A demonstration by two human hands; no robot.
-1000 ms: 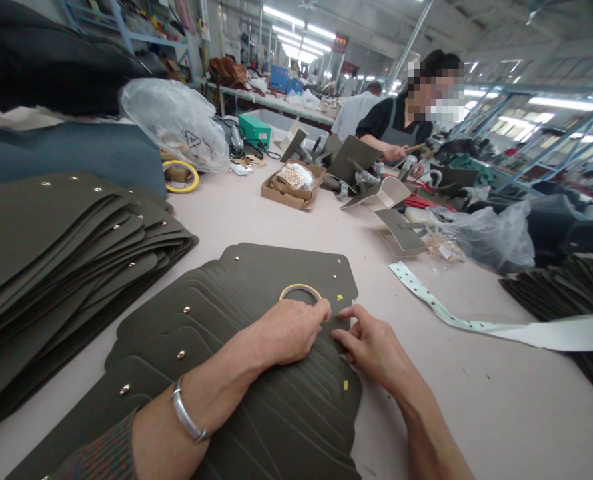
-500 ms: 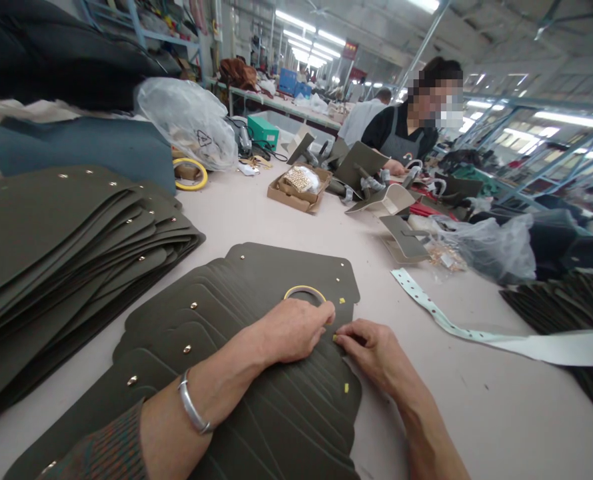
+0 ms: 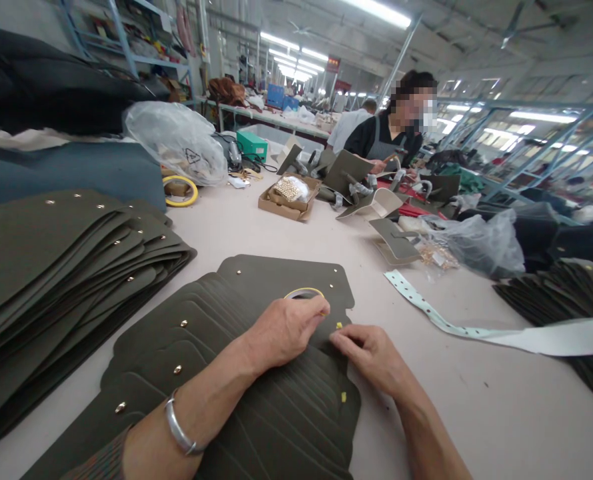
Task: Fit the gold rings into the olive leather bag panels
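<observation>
My left hand [image 3: 289, 332], with a silver bangle at the wrist, is closed on a roll of yellow tape [image 3: 304, 293] over dark olive panels. These panels [image 3: 281, 273] lie fanned in an overlapping stack, with gold studs on them. At their right edge, my right hand [image 3: 369, 353] has thumb and forefinger pressed together on the panel edge; what lies under the fingertips is hidden. Just above those fingers sits a small yellow tape piece [image 3: 339, 325]. Another yellow piece [image 3: 344, 397] is stuck lower down, near the same edge.
More olive panels [image 3: 76, 267] are piled at left, others [image 3: 566, 300] at right. A pale green perforated strip [image 3: 456, 327] crosses the right side. Further back are a cardboard box [image 3: 289, 203], a yellow ring [image 3: 181, 190], plastic bags [image 3: 176, 143] and a co-worker [image 3: 386, 130].
The view has shifted slightly. My right fingertips now cover the edge spot where a yellow tape piece showed beneath them. The left hand still has the tape roll.
</observation>
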